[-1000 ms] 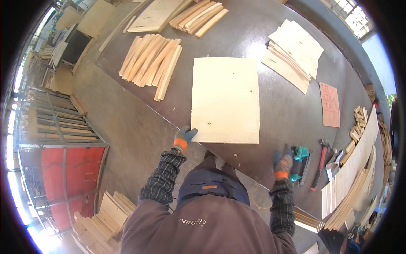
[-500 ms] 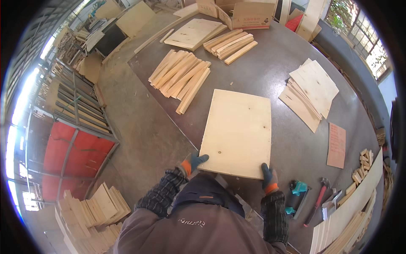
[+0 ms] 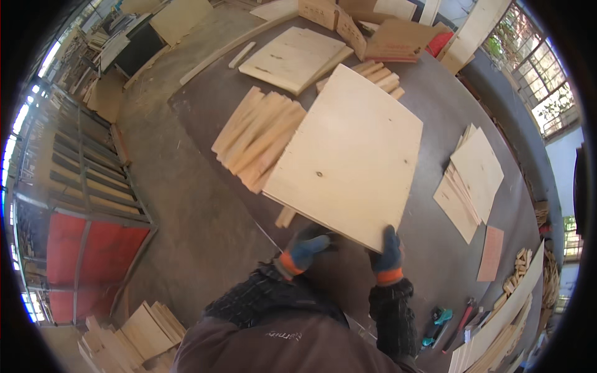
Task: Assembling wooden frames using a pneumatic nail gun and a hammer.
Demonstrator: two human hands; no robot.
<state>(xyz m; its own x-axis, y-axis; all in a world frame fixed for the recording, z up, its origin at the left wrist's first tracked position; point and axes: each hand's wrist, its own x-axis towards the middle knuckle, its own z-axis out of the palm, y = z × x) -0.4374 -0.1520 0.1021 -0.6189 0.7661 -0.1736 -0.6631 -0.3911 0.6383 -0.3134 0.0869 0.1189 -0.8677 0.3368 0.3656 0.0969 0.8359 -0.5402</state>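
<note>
A pale rectangular wooden panel (image 3: 351, 155) with a few dark knots is held up at an angle over the table. My right hand (image 3: 388, 252), in a blue and orange work glove, grips its near right corner, thumb on top. My left hand (image 3: 306, 250), gloved the same way, is off the panel, just below its near edge, with the fingers stretched out and slightly blurred. Beyond the panel's left side lies a pile of wooden strips (image 3: 258, 133). The panel partly covers this pile and a second bundle of strips (image 3: 382, 76) behind it.
Stacked panels (image 3: 289, 56) and a cardboard box (image 3: 398, 40) are at the table's far side. Thin boards (image 3: 479, 165) and a reddish-brown sheet (image 3: 490, 253) lie at right. A teal nail gun (image 3: 440, 320) and a red-handled hammer (image 3: 461, 323) rest near right. Cut boards (image 3: 149, 329) stand at lower left.
My left hand has let go of the panel's near left corner. The panel has risen and turned clockwise, still in my right hand. The whole view has shifted.
</note>
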